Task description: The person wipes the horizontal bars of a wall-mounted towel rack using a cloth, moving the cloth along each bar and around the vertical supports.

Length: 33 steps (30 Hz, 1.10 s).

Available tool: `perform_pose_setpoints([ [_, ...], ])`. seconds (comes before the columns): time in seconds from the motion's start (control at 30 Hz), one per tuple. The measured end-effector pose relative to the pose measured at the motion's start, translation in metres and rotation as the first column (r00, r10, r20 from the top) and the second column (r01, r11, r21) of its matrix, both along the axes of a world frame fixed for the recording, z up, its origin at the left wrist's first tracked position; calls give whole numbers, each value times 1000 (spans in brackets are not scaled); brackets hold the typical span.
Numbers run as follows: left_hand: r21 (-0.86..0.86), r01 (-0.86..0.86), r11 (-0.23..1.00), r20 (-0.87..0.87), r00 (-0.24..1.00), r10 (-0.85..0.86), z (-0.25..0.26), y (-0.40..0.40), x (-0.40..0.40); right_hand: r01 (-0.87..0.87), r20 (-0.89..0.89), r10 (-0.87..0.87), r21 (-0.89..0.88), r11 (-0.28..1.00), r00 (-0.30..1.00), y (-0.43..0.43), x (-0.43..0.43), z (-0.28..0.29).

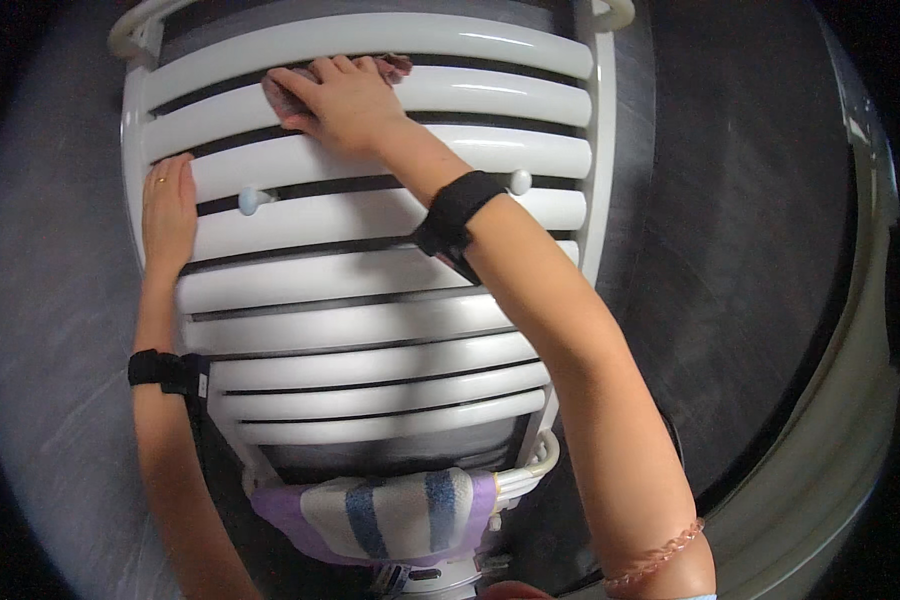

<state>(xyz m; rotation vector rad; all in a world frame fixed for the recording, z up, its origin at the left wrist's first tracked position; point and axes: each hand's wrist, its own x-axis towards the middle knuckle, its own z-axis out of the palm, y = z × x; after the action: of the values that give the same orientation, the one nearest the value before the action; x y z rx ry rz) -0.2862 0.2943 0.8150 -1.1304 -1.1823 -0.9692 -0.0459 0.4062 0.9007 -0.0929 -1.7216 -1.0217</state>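
A white towel radiator with curved horizontal bars fills the middle of the view. My right hand presses a crumpled brownish-pink cloth on the second full bar from the top, with cloth showing at both sides of the fingers. At the radiator's left side, my left hand rests against the upright and the bar ends, fingers pointing up and a ring on one finger. It holds no loose item that I can see; its palm is hidden. Both wrists wear black straps.
Two round knobs, a bluish one and a white one, stick out between bars. Below hangs a purple-edged towel with white and blue stripes, over a lower rail. Dark grey wall panels flank the radiator.
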Motion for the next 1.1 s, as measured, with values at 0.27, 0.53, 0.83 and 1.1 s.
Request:
perform_pose_setpoints([
  [0.27, -89, -21, 996, 107, 994, 30, 2, 3, -6, 145, -4, -145, -5, 989, 989, 46, 125, 0],
  [0.53, -137, -24, 990, 142, 989, 44, -1, 8, -13, 278, 33, -277, -41, 960, 960, 71, 224, 3],
  [0.83, -181, -10, 983, 20, 1000, 14, 2, -8, 2, 176, -128, -179, -33, 984, 976, 57, 202, -29],
  [1.1, -106, 185, 977, 22, 983, -184, -14, -26, -9, 177, -68, -186, -118, 977, 980, 7, 84, -95],
])
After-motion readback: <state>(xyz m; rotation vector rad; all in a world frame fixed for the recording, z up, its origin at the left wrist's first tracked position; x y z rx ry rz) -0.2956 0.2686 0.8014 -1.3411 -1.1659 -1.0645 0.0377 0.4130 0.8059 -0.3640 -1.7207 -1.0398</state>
